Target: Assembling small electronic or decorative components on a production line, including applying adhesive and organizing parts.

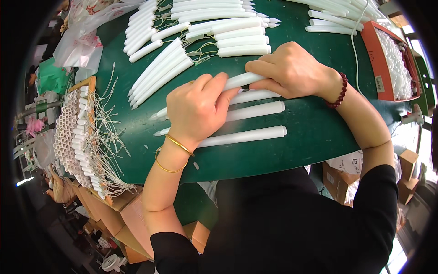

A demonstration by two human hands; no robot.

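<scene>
Both hands grip one white electric taper candle (240, 81), held slightly tilted just over the green table (319, 137). My left hand (197, 104) closes round its left part and covers that end. With thumb and fingers pinched, my right hand (289, 72) holds its right end, which the fingers hide. Directly beneath lies another white candle (261, 96), partly covered by the hands. Nearer me, two more rest side by side, one candle (259, 110) above the other candle (251, 135). Pointed flame-shaped tips (160, 132) stick out left of my left wrist.
Wired candles (242, 40) lie in rows at the back. At left, a wooden-edged tray (92, 102) holds many white tubes with trailing wires (109, 141). A red box (380, 68) of small white pieces stands at right, near a white cable (355, 59) and loose tubes (335, 23).
</scene>
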